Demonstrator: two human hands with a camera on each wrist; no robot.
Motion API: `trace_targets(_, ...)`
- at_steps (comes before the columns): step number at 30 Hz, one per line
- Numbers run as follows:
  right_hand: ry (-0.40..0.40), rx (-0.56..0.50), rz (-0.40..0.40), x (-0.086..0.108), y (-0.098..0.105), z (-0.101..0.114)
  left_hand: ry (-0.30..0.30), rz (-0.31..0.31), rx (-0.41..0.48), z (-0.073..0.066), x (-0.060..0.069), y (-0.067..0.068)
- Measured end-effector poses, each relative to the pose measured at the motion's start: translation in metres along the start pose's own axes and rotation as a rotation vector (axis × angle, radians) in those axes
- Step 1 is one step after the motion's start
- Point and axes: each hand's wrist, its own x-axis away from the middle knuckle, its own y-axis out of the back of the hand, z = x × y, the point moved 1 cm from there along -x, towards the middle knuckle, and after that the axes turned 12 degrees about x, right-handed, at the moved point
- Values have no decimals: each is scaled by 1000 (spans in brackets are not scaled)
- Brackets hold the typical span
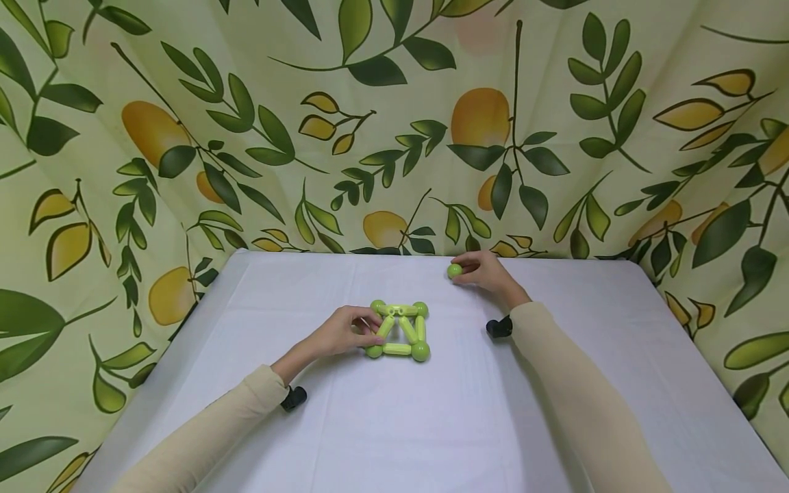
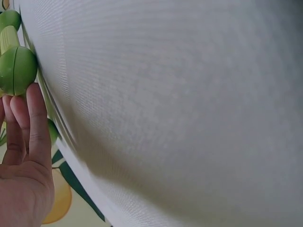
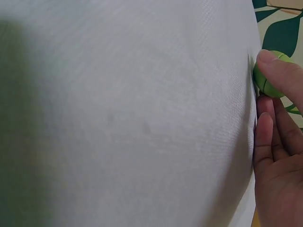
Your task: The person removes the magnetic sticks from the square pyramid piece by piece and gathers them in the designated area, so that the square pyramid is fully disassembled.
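Frame (image 1: 408, 330), ball-cornered, gripped by left hand (image 1: 337, 332); smooth ball (image 1: 455, 271) pinched by right hand (image 1: 488, 272).

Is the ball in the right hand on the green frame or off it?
Off. The right hand holds the ball apart from the green frame, with white cloth showing between them.

Plain cream sleeves and small black wrist devices on a person with bare hands.
The long, cream-coloured cloth left sleeve (image 1: 216, 418) narrows to a close cuff (image 1: 266, 385), lightly creased near its edge; the matching cream-coloured cloth right sleeve (image 1: 573, 383) is smooth and unpatterned, widening up the forearm. At each wrist sits a compact black device with a rounded end, one by the left hand (image 1: 335, 333), another by the right hand (image 1: 489, 272).
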Motion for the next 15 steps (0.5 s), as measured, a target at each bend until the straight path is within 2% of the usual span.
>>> trace_targets(6, 12, 10, 6, 0, 2, 1, -3, 4, 19, 1, -1, 0)
trace_targets(15, 7, -28, 33, 3, 7, -4, 3, 3, 25, 0, -1, 0)
